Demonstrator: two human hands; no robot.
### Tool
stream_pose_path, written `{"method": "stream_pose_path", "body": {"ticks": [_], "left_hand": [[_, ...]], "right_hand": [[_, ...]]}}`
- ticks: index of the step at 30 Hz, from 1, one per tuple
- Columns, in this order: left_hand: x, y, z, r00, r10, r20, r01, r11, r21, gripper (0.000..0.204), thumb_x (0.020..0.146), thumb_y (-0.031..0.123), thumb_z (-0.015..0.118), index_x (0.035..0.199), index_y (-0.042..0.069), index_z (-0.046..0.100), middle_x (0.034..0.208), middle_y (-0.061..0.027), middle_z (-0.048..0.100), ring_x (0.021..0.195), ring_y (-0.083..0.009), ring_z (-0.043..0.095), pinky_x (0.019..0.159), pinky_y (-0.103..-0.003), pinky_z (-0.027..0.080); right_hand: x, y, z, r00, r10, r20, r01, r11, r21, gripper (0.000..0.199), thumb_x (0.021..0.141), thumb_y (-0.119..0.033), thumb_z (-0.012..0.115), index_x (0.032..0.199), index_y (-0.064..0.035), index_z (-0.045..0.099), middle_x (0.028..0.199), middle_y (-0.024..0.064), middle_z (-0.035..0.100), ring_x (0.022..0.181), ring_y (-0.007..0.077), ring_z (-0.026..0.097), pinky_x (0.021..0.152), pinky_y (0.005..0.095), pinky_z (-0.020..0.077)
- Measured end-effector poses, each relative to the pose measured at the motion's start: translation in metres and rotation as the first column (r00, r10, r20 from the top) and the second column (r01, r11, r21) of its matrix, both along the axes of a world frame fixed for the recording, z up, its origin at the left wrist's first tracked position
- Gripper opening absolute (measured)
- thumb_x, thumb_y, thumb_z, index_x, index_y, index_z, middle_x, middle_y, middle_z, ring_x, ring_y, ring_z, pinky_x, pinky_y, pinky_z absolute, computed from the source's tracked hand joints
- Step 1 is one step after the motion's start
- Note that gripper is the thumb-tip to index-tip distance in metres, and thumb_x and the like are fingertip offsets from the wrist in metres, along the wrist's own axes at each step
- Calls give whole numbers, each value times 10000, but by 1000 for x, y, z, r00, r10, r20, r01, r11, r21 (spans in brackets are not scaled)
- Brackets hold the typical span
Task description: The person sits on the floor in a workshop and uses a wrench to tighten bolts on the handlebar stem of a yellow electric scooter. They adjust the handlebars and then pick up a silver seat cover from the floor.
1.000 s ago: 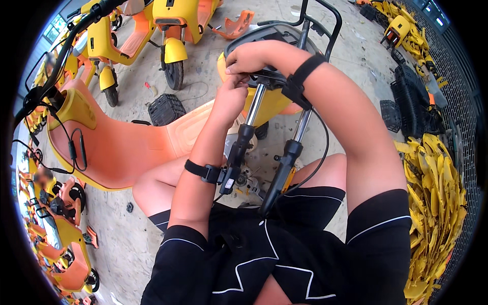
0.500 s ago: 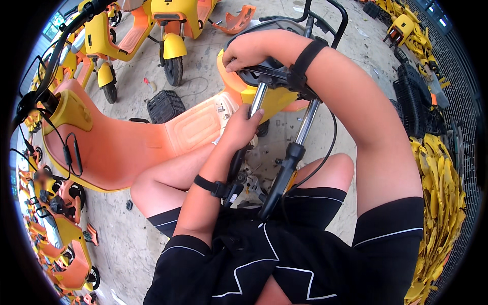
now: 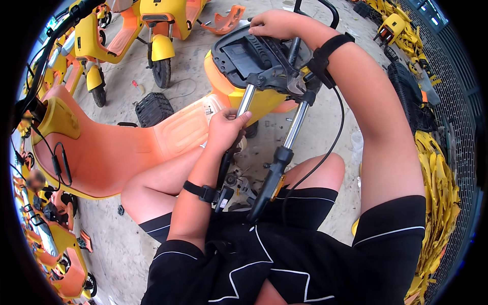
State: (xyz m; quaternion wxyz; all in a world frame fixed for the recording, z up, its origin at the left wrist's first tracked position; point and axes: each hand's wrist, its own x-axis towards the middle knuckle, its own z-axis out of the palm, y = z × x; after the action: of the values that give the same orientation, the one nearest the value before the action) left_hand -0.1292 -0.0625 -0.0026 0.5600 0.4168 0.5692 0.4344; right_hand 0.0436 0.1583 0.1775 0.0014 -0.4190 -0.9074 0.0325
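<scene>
the left hand [image 3: 226, 129] has its fingers wrapped around the left chrome fork tube [image 3: 243, 104] of a scooter front fork [image 3: 277, 152] lying across the person's lap. the right hand [image 3: 272, 24] clasps the black plastic top housing [image 3: 249, 58]. the fork looks heavy, rigid and slick; the tubes seem the surest grip.

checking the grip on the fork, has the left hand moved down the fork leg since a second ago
Yes. The left hand has slid down the left fork leg, away from the black top plate where it was beside the right hand; it now grips mid-leg.
</scene>
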Motion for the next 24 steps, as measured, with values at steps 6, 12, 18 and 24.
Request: {"method": "stream_pose_path", "body": {"ticks": [6, 12, 18, 24], "left_hand": [[2, 0, 1, 997, 60, 38, -61, 998, 29, 385, 864, 204, 837, 1034, -71, 629, 762, -106, 695, 592, -142, 658, 545, -264, 523], [2, 1, -3, 991, 90, 96, -94, 995, 38, 446, 830, 164, 857, 1082, -81, 582, 749, -120, 691, 570, -156, 657, 518, -283, 527], [3, 4, -7, 989, 136, 52, -139, 988, 59, 516, 810, 174, 871, 1130, -76, 553, 756, -126, 696, 568, -161, 659, 512, -286, 527], [1, 2, -3, 992, 120, 27, -122, 990, 70, 530, 817, 184, 875, 1140, -62, 535, 798, -131, 690, 621, -166, 673, 550, -288, 557]], "right_hand": [[43, 7, -5, 973, -179, -149, 186, 982, 35, 424, 954, -451, 576, 1197, -132, 716, 1058, 147, 741, 995, 335, 699, 874, 437, 530], [96, -1, 3, 939, -271, -211, 310, 934, 177, 418, 913, -431, 587, 1131, -104, 729, 1014, 165, 736, 945, 362, 692, 849, 429, 543], [149, -46, 10, 849, -414, -330, 491, 847, 202, 392, 933, -403, 537, 1036, -61, 699, 972, 213, 704, 938, 409, 669, 814, 466, 525], [181, -112, 14, 755, -494, -431, 601, 784, 153, 461, 997, -496, 540, 931, -50, 641, 849, 203, 667, 829, 418, 641, 703, 470, 487]]}}
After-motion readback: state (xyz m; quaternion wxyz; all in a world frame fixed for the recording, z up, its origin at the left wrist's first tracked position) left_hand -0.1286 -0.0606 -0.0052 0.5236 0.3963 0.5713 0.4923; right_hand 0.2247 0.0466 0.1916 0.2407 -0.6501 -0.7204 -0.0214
